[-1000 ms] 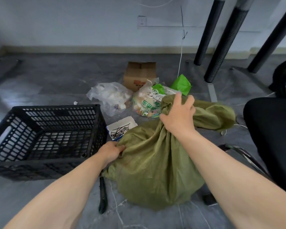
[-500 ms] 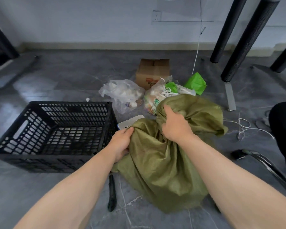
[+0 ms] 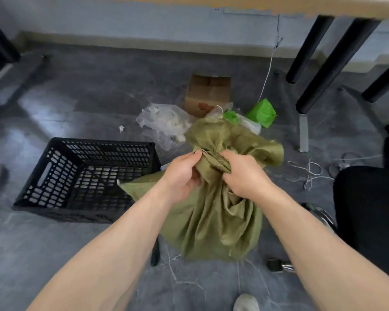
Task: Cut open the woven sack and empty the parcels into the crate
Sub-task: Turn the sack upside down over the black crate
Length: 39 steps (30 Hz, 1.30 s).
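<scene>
An olive-green woven sack (image 3: 213, 218) stands bunched on the grey floor in the middle of the head view, its loose top flopping back and right. My left hand (image 3: 181, 173) and my right hand (image 3: 243, 176) both grip the gathered neck of the sack, close together, fingers closed in the fabric. The black slatted plastic crate (image 3: 43, 176) sits to the left with nothing in it, and one corner of the sack lies over its right wall. What is inside the sack is hidden. A dark, slim tool (image 3: 155, 254) lies on the floor under my left forearm.
Behind the sack lie a clear plastic bag (image 3: 164, 122), a cardboard box (image 3: 208, 93) and green packaging (image 3: 262, 112). Black table legs (image 3: 330, 63) stand at the back right. A black chair (image 3: 368, 209) is on the right, with loose white string (image 3: 310, 173) beside it.
My left hand moved from the sack's side up to the neck beside my right hand. The sack has been pulled upright and a corner now rests on the crate's wall.
</scene>
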Tool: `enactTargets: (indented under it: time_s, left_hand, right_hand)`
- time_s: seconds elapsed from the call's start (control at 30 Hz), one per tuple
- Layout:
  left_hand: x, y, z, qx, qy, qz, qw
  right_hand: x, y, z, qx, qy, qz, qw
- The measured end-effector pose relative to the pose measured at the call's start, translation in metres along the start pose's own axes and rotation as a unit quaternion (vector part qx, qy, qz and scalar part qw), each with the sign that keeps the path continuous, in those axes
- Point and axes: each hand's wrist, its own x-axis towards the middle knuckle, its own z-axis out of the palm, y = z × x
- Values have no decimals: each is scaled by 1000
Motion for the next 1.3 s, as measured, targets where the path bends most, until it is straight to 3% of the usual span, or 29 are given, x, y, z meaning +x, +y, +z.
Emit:
enactTargets:
  time_s: [0.1,0.2,0.33,0.4,0.5,0.67,0.83,1.07,1.3]
  left_hand:
    - [-31,45,4,15,-2,3,1000]
    - [-59,80,-12,28,132,26,990]
    - [-94,111,-54,192,354,52,914]
    - [-114,125,-77,223,405,25,886]
    - [-144,141,-106,184,432,-39,882]
    - [-186,144,-137,-65,414,-123,899]
    - [-196,155,-165,-213,379,-103,894]
    - [-186,162,-252,-58,436,-76,895]
    - [-230,168,-295,-131,522,-113,835]
  right_hand:
    - [-11,-27,-48,28,48,-13,998]
    - [-23,-65,-92,54,49,-51,996]
    - [-41,-120,-139,76,20,-110,991]
    - [-47,-146,-164,106,-3,-136,985]
    - [-57,-183,-203,154,-38,-155,975]
    - [-52,-245,-245,251,-61,-160,953]
    - [-33,-304,-230,256,-115,-162,946]
    - [5,-377,-151,229,-39,-104,967]
    - [46,-435,-59,109,-70,-116,985]
